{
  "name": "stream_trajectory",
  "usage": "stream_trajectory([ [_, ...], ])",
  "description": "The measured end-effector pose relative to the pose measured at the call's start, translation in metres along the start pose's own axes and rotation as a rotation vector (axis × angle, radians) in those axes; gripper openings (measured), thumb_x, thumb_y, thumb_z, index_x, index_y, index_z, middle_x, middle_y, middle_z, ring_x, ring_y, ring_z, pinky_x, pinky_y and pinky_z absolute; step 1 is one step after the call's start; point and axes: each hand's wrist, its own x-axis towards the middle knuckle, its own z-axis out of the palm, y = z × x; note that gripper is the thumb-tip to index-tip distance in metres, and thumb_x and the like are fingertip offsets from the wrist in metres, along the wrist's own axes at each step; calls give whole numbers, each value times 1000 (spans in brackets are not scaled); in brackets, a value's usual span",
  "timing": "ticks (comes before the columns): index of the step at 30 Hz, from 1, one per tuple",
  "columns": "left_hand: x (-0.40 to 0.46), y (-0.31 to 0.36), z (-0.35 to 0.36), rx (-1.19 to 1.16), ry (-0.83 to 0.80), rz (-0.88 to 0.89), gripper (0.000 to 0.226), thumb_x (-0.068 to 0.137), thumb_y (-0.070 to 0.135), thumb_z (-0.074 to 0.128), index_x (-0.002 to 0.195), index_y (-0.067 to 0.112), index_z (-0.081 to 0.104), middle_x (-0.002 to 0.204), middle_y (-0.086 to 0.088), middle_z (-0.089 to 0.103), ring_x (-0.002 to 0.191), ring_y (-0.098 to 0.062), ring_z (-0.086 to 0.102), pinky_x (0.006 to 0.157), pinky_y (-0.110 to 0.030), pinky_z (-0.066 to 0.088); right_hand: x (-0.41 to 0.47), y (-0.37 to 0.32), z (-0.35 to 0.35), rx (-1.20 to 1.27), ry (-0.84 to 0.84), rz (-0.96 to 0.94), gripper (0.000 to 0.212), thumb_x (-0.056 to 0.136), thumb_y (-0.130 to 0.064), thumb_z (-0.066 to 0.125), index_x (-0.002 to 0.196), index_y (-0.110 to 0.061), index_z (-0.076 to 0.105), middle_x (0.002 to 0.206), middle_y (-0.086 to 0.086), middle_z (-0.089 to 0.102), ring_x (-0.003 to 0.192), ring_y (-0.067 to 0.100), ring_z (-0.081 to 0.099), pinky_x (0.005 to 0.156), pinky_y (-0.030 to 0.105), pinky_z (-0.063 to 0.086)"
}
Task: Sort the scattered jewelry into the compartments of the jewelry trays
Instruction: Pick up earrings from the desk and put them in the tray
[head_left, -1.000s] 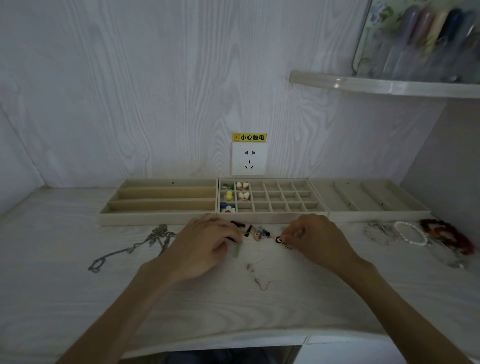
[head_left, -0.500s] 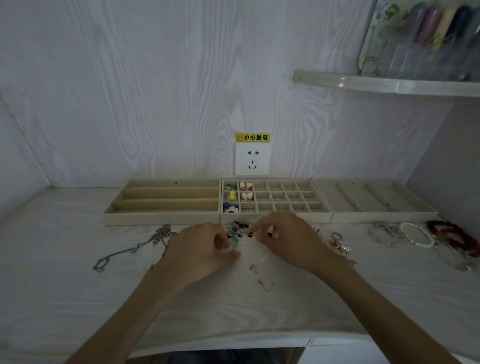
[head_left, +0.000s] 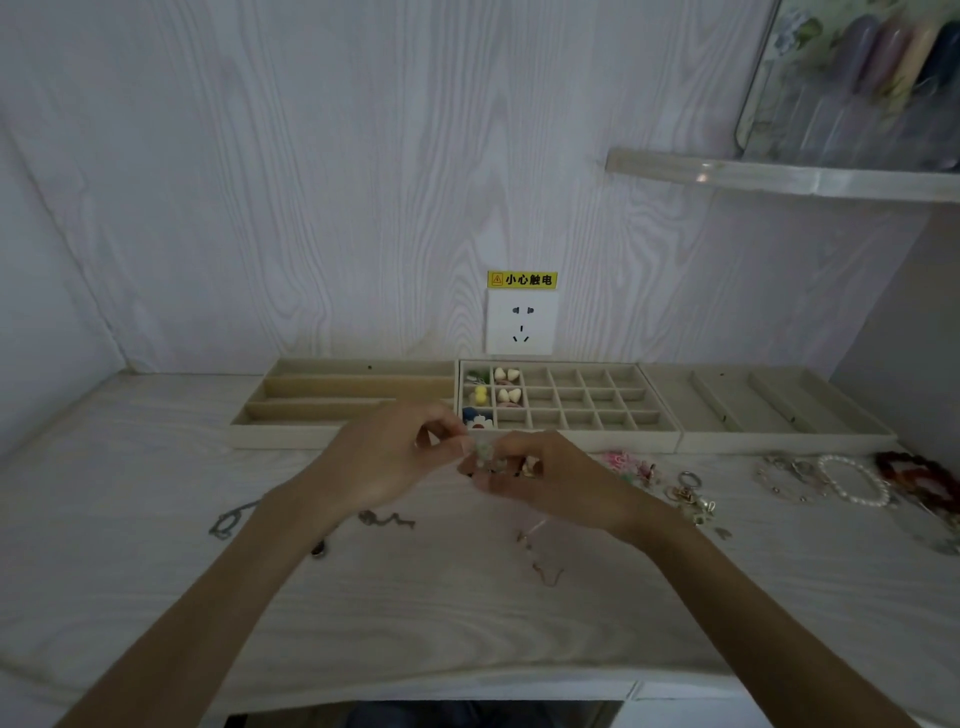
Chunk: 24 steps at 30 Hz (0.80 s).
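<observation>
- Both hands meet just before the grid tray (head_left: 655, 435).
- Left hand (head_left: 387, 457) and right hand (head_left: 540, 480): fingers pinch one small pale trinket (head_left: 483, 451) above the tabletop (head_left: 156, 571).

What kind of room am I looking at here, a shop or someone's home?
Most likely a home dressing or vanity nook, though I can't be sure. A pale wood-grain desk holds beige jewelry trays against the wall, under a wall socket with a yellow warning label, and a clear shelf holds bottles.
</observation>
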Motion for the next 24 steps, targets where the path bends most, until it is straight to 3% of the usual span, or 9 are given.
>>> stream_trajectory([
  [3, 1, 1, -7, -14, 34, 6, 10, 89, 43, 54, 90, 38, 62, 91, 21, 63, 86, -1, 56, 80, -32, 49, -1, -5, -7, 80, 37, 102, 16, 88, -38, 60, 94, -30, 72, 89, -15, 68, 79, -4, 57, 71, 10, 41],
  [6, -1, -2, -9, -17, 50, 2, 5, 89, 42, 55, 88, 40, 61, 91, 21, 63, 87, -1, 56, 80, -31, 48, -6, -8, -16, 155, 72, 182, 25, 88, -41, 57, 102, -26, 72, 98, -18, 69, 86, -13, 59, 66, 5, 40],
  [9, -3, -2, -5, -22, 19, 17, 6, 86, 43, 58, 88, 39, 63, 90, 21, 64, 85, 2, 56, 79, -30, 49, -9, -8, -21, 153, 148, 212, 25, 89, -42, 56, 95, -25, 73, 81, -20, 67, 69, -22, 55, 61, 4, 38],
  [13, 1, 0, 5, -13, -19, 14, 11, 85, 44, 60, 89, 35, 66, 91, 20, 65, 86, 0, 58, 80, -32, 51, -5, -10, -22, 116, 217, 217, 23, 86, -43, 59, 77, -25, 71, 68, -15, 65, 53, -14, 54, 57, 5, 41],
  [16, 4, -2, 8, 2, -29, 11, 12, 85, 44, 61, 89, 34, 66, 90, 20, 65, 84, 1, 58, 80, -32, 52, -2, -12, -28, 52, 140, 217, 21, 86, -43, 59, 73, -30, 68, 70, -15, 66, 56, -11, 55, 61, 11, 43],
  [19, 7, -6, 8, 31, -8, -13, 14, 84, 46, 61, 90, 34, 66, 89, 20, 64, 84, 2, 57, 79, -32, 51, 0, -13, -34, 17, -8, 186, 15, 92, -30, 55, 87, -25, 68, 78, -12, 66, 61, -9, 58, 64, 8, 46],
  [21, 9, -9, 10, 25, 1, -28, 15, 83, 46, 62, 89, 33, 66, 90, 19, 65, 84, 2, 58, 79, -32, 52, 1, -10, -36, -22, -28, 169, 18, 92, -25, 56, 98, -17, 70, 77, -16, 65, 62, -11, 59, 64, 7, 45],
  [24, 11, -13, 14, 8, -7, -34, 14, 82, 44, 65, 88, 32, 67, 89, 18, 65, 82, 2, 58, 77, -30, 52, 0, -2, -37, -68, 6, 181, 15, 87, -31, 62, 96, -24, 72, 79, -17, 69, 71, -7, 63, 68, 11, 48],
])
